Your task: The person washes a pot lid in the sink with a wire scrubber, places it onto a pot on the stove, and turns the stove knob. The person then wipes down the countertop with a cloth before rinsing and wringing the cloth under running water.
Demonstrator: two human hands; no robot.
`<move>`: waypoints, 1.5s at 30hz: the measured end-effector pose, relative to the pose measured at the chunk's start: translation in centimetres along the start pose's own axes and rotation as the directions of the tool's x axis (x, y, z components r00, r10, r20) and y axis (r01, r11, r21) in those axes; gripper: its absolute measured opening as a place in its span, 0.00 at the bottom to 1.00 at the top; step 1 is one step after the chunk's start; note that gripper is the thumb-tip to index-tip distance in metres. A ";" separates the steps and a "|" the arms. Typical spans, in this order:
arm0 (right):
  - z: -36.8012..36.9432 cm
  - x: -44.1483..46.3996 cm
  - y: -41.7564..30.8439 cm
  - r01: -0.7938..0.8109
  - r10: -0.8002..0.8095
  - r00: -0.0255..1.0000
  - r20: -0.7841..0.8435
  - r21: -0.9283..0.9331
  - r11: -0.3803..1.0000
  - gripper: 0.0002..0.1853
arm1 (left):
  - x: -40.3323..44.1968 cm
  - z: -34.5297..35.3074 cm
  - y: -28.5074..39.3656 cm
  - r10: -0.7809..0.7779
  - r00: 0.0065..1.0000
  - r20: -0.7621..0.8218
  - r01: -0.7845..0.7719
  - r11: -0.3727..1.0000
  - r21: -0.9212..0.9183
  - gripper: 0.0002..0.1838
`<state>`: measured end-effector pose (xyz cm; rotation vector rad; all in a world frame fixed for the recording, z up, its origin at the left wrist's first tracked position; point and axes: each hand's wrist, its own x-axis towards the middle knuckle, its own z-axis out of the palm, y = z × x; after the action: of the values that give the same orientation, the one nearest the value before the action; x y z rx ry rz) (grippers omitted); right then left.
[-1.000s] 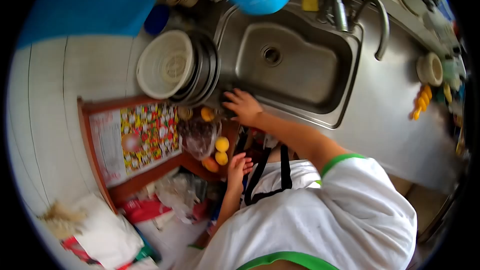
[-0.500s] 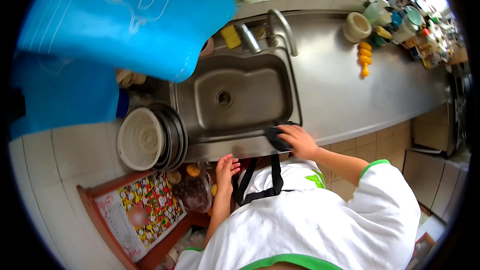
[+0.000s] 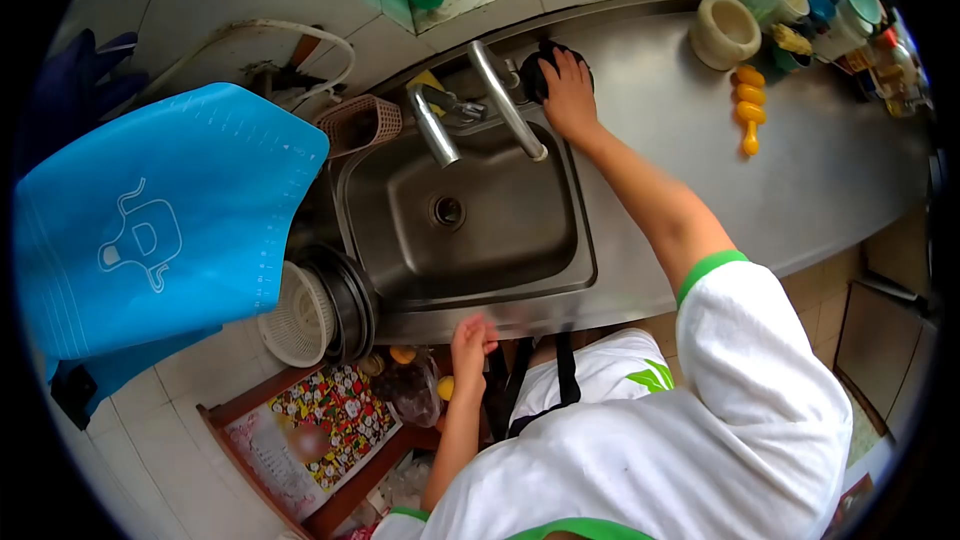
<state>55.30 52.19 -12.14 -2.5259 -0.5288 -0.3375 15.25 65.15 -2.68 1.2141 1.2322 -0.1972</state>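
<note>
My right hand [image 3: 568, 95] reaches to the back of the steel counter, just right of the tap [image 3: 508, 105]. It presses down on a dark cloth [image 3: 538, 68], fingers over it, so part of the cloth is hidden. My left hand [image 3: 470, 348] hangs near the front edge of the counter, below the sink [image 3: 480, 250]. Its fingers are loosely bent and apart, slightly blurred, with nothing in them. The sink basin holds nothing but its drain strainer [image 3: 447, 211].
A blue silicone mat [image 3: 200, 230] hangs at left above a white colander [image 3: 298, 315] and stacked metal bowls. A pink basket [image 3: 360, 125] stands behind the sink. To the right are a stone mortar [image 3: 724, 32], an orange beaded object [image 3: 749, 110] and several bottles.
My right hand has moved with the dark cloth from the sink's front right corner to behind the sink, beside the tap. The view has shifted; my left hand stays near the front edge.
</note>
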 end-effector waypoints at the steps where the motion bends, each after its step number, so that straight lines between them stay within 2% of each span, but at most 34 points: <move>1: 0.3 0.5 -0.4 -0.011 0.011 1.000 -0.005 -0.008 1.000 0.29 | 1.2 0.6 0.9 0.113 0.994 -0.005 -0.113 0.992 0.057 0.13; 2: 0.4 0.4 -0.5 0.004 -0.004 1.000 0.000 0.003 1.000 0.29 | 2.4 1.3 2.3 0.225 0.974 0.002 -0.224 0.968 0.112 0.12; 3: 0.3 -0.2 -0.2 0.035 -0.035 0.999 0.007 0.052 0.998 0.29 | 3.2 2.6 5.0 0.242 0.970 -0.027 -0.238 0.965 0.109 0.12; 4: -0.2 -0.7 0.2 0.068 -0.069 0.998 0.009 0.097 0.993 0.30 | 5.1 3.1 6.8 0.318 0.948 -0.024 -0.314 0.944 0.102 0.13; 6: -2.8 -4.2 0.1 0.165 -0.185 0.970 0.160 0.130 0.978 0.29 | 9.4 4.3 10.9 0.457 0.888 -0.057 -0.446 0.884 0.138 0.12; 8: -5.9 -8.2 -0.1 0.291 -0.342 0.892 0.296 0.203 0.935 0.29 | 13.6 5.8 15.2 0.543 0.836 -0.081 -0.528 0.835 0.154 0.13; 10: -8.8 -11.0 -0.4 0.312 -0.432 0.800 0.417 0.325 0.893 0.29 | 20.1 6.4 17.9 0.764 0.643 -0.059 -0.711 0.623 0.326 0.16; 12: -10.1 -11.6 -1.0 0.294 -0.415 0.812 0.410 0.326 0.898 0.30 | 21.2 9.3 22.1 0.720 0.690 -0.079 -0.670 0.676 0.306 0.19; 14: -10.2 -12.0 -1.7 0.250 -0.373 0.833 0.409 0.325 0.912 0.30 | 25.8 10.0 23.5 0.929 0.359 0.093 -0.850 0.284 0.445 0.23; 15: -9.9 -11.9 -2.0 0.228 -0.338 0.850 0.403 0.297 0.927 0.31 | 30.5 10.7 23.7 0.927 0.358 0.107 -0.853 0.279 0.440 0.23; 16: -9.6 -11.4 -2.2 0.209 -0.304 0.867 0.395 0.265 0.941 0.31 | 36.1 11.5 23.3 0.937 0.347 0.031 -0.895 0.321 0.310 0.27; 18: -9.0 -10.9 -2.7 0.207 -0.286 0.870 0.402 0.228 0.951 0.31 | 31.8 13.9 24.7 0.934 0.351 -0.072 -0.824 0.344 0.451 0.35; 19: -8.7 -10.9 -2.9 0.204 -0.271 0.873 0.406 0.200 0.958 0.31 | 31.3 14.1 25.1 0.930 0.361 -0.065 -0.822 0.350 0.450 0.35; 21: -8.1 -10.9 -3.1 0.188 -0.254 0.883 0.395 0.199 0.962 0.31 | 31.3 14.8 25.8 0.832 0.518 -0.201 -0.729 0.552 0.406 0.36; 22: -8.0 -11.0 -3.1 0.185 -0.251 0.890 0.380 0.202 0.962 0.31 | 30.9 14.8 26.1 0.762 0.612 -0.213 -0.665 0.641 0.383 0.30; 23: -8.0 -11.0 -3.2 0.171 -0.236 0.894 0.381 0.197 0.965 0.31 | 30.7 14.7 25.5 0.762 0.617 -0.199 -0.665 0.639 0.386 0.30; 25: -8.0 -10.9 -3.4 0.165 -0.228 0.900 0.372 0.195 0.967 0.30 | 29.5 14.2 24.2 0.900 0.384 -0.206 -0.812 0.436 0.388 0.27; 26: -7.8 -11.0 -3.4 0.165 -0.226 0.907 0.356 0.193 0.967 0.29 | 28.5 13.6 23.7 0.921 0.338 -0.192 -0.793 0.389 0.469 0.25; 27: -7.6 -11.2 -3.7 0.158 -0.220 0.910 0.352 0.197 0.968 0.29 | 27.3 12.5 22.8 0.875 0.446 -0.188 -0.804 0.484 0.345 0.23; 29: -7.3 -11.6 -4.7 0.046 -0.135 0.944 0.301 0.287 0.957 0.29 | 22.2 11.0 21.1 0.733 0.612 -0.296 -0.650 0.680 0.340 0.21; 30: -6.9 -11.9 -5.6 -0.036 -0.080 0.950 0.301 0.362 0.932 0.28 | 19.9 9.8 21.3 0.739 0.610 -0.285 -0.650 0.673 0.354 0.21; 31: -6.2 -12.3 -6.7 -0.052 -0.065 0.952 0.298 0.367 0.929 0.28 | 17.7 8.8 21.8 0.768 0.561 -0.309 -0.643 0.640 0.420 0.21; 32: -5.1 -12.6 -8.3 -0.132 -0.034 0.947 0.318 0.484 0.865 0.28 | 17.0 7.9 22.3 0.795 0.512 -0.326 -0.631 0.605 0.485 0.20; 33: -4.0 -13.1 -9.9 -0.210 -0.005 0.940 0.342 0.588 0.781 0.28 | 18.0 6.6 22.7 0.799 0.516 -0.309 -0.628 0.598 0.498 0.20; 35: -0.6 -12.7 -13.1 -0.252 0.032 0.944 0.329 0.655 0.712 0.27 | 21.0 3.3 24.3 0.934 0.353 0.046 -0.592 0.185 0.784 0.22; 36: 0.7 -11.5 -14.7 -0.303 0.063 0.926 0.372 0.635 0.710 0.27 | 22.1 1.9 25.1 0.829 0.551 0.099 -0.510 0.241 0.826 0.19; 37: 2.2 -10.0 -16.5 -0.328 0.116 0.934 0.339 0.678 0.658 0.27 | 22.2 1.1 25.5 0.822 0.556 0.123 -0.509 0.220 0.832 0.19; 38: 3.8 -8.4 -18.3 -0.347 0.170 0.936 0.309 0.720 0.601 0.26 | 21.8 0.4 26.1 0.771 0.624 0.123 -0.481 0.256 0.838 0.18; 39: 5.7 -6.6 -19.7 -0.234 0.192 0.970 0.146 0.767 0.597 0.27 | 21.3 0.0 26.6 0.718 0.686 0.119 -0.450 0.290 0.845 0.17; 40: 6.0 -4.4 -20.8 -0.133 0.155 0.987 0.041 0.743 0.655 0.30 | 20.6 -0.7 26.8 0.702 0.704 0.106 -0.459 0.337 0.822 0.16; 41: 6.3 -2.2 -21.8 -0.036 0.115 0.991 -0.065 0.703 0.710 0.34 | 20.5 -1.9 26.5 0.696 0.709 0.117 -0.451 0.319 0.833 0.16; 42: 4.8 -0.6 -22.3 -0.014 0.090 0.991 -0.094 0.613 0.790 0.34 | 20.5 -3.1 26.2 0.747 0.653 0.121 -0.460 0.266 0.847 0.15; 43: 6.6 0.1 -22.2 -0.017 0.070 0.995 -0.065 0.601 0.799 0.33 | 20.4 -4.2 26.1 0.796 0.591 0.127 -0.469 0.212 0.858 0.15; 45: 10.5 0.9 -21.5 0.008 0.077 0.989 -0.130 0.554 0.832 0.30 | 19.8 -6.1 27.0 0.792 0.584 0.178 -0.489 0.169 0.856 0.14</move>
<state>48.18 75.08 -10.85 -1.9252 -0.4438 -0.3005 38.05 90.36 -1.38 2.7023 0.6676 0.0956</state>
